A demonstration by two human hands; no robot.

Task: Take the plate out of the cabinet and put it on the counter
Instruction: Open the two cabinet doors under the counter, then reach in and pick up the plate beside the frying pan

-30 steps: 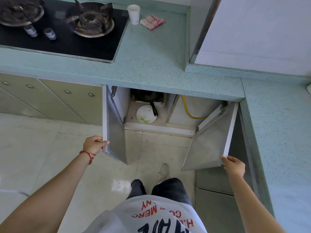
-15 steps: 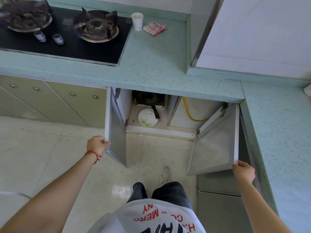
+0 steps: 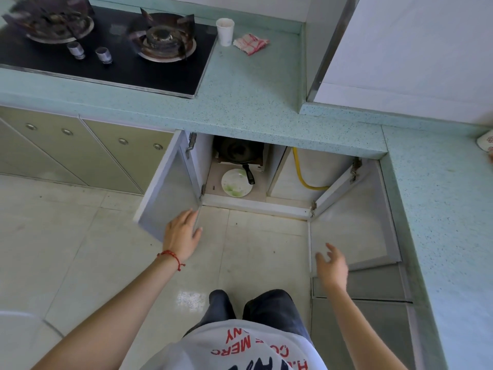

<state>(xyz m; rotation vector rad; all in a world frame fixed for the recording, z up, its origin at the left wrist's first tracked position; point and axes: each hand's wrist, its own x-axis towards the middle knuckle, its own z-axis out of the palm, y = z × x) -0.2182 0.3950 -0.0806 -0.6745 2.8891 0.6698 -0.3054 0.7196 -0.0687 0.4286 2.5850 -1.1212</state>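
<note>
A white plate (image 3: 236, 183) with green marks lies on the floor of the open cabinet (image 3: 256, 202) under the teal counter (image 3: 240, 102). A black pan (image 3: 238, 153) sits behind it, its handle reaching over the plate's rim. Both cabinet doors stand wide: the left door (image 3: 168, 193) and the right door (image 3: 352, 220). My left hand (image 3: 181, 233) hovers open in front of the left door's lower edge, fingers spread. My right hand (image 3: 332, 265) is open too, just off the right door's near edge. Neither hand holds anything.
A gas hob (image 3: 106, 46) with two burners fills the counter's left part. A paper cup (image 3: 225, 32) and a folded cloth (image 3: 250, 43) lie behind it. A yellow hose (image 3: 301, 174) runs inside the cabinet's right half. The counter turns along the right side (image 3: 440, 222).
Both hands have let go of the door edges and moved inward, open. The doors have swung wider. The camera has shifted closer to the cabinet.
</note>
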